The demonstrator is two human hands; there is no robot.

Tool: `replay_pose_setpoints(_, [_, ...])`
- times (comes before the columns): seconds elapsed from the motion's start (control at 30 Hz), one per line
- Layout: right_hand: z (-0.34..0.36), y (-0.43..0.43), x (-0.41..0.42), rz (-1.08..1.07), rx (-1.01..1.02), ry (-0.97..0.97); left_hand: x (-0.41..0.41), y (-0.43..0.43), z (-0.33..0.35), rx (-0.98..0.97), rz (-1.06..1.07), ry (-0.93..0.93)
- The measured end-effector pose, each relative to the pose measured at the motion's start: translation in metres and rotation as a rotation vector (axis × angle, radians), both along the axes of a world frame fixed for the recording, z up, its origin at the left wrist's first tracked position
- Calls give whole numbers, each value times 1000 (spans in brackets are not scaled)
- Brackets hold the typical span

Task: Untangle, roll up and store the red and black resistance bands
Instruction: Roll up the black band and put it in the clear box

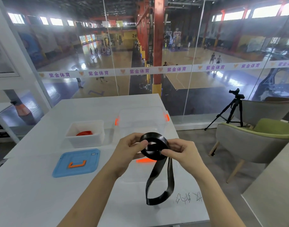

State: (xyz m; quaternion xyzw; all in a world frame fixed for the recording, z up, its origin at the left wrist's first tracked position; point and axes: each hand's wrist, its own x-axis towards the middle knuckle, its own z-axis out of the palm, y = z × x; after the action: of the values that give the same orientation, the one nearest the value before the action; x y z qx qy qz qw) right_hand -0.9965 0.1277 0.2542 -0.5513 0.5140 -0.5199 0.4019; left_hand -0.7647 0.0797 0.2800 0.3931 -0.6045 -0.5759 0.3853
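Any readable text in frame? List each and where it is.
"紫金体育", repeated along the banner strip on the glass wall.
"24", on the yellow wall in the far hall.
Handwriting on the white table: scrawl, unreadable.
Label on the blue lid: too small to read.

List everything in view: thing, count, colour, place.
black band: 1, black, part-rolled, held over clear box
red band: 1, red, inside white bin
white bin: 1, white, left of clear box
clear box: 1, transparent, orange latches, table centre
lid: 1, blue, orange handle, before white bin
table: 1, white, under these
tripod: 1, black, floor, right
chairs: 2, grey, right
left hand: 1, pinches band's coil
right hand: 1, pinches band's coil
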Motion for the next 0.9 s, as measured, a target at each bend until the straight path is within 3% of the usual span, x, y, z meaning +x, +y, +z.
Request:
replay_pose_setpoints(0.17, [15,2,-9,77,59,180,20,-10,2,-22,-167,-245])
replay_pose_setpoints(0.3, [28,0,-10,115,82,363,14,-8,12,-212,-140,-447])
replay_pose_setpoints(0.5, [39,0,-9,129,70,484,1,-5,17,-345,-111,-559])
replay_pose_setpoints(0.8, [7,10,-10,28,71,116,-3,2,7,-121,27,-136])
replay_pose_setpoints(0.9, [-2,11,-9,-12,44,54,2,3,6,-86,-62,-135])
